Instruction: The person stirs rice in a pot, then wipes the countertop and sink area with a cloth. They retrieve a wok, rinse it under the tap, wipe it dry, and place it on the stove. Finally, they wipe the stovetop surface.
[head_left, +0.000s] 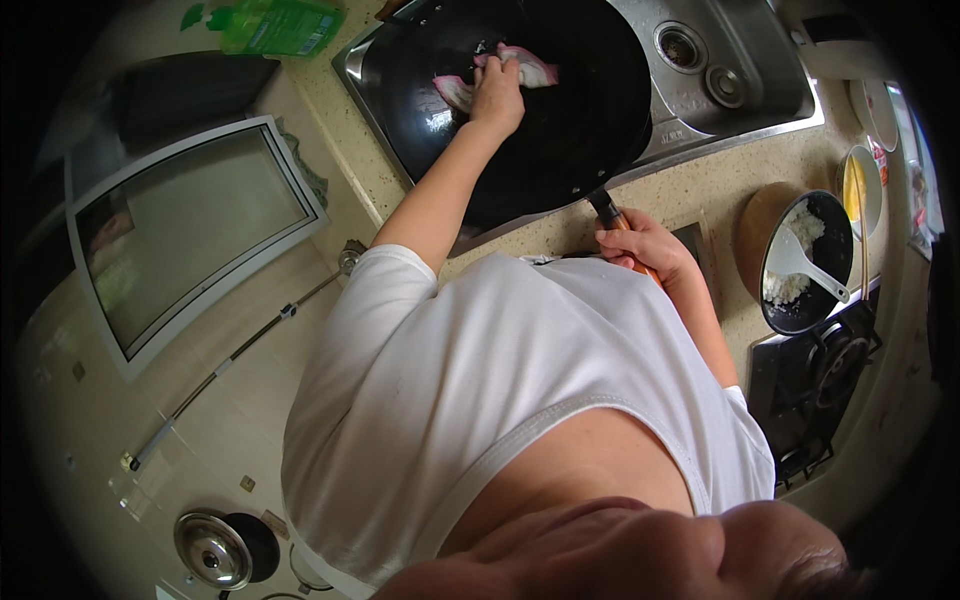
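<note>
A large black wok (555, 142) rests over the steel double sink. Inside it, my left hand (499, 97) presses its fingers onto a crumpled pink-and-white cloth (536, 67), which lies against the wok's inner surface on both sides of the fingers. My right hand (645, 244) is closed around the wok's orange-brown handle (621, 223), close to my shirt. The fingertips of my left hand are partly hidden by the cloth and the hand itself.
A green soap bottle (281, 26) lies at the upper left. Right of the steel sink (720, 124) are a rice pot (840, 217) with a white paddle (799, 259), a bowl (872, 180) of yellow food with chopsticks (864, 251), and a gas stove (802, 390).
</note>
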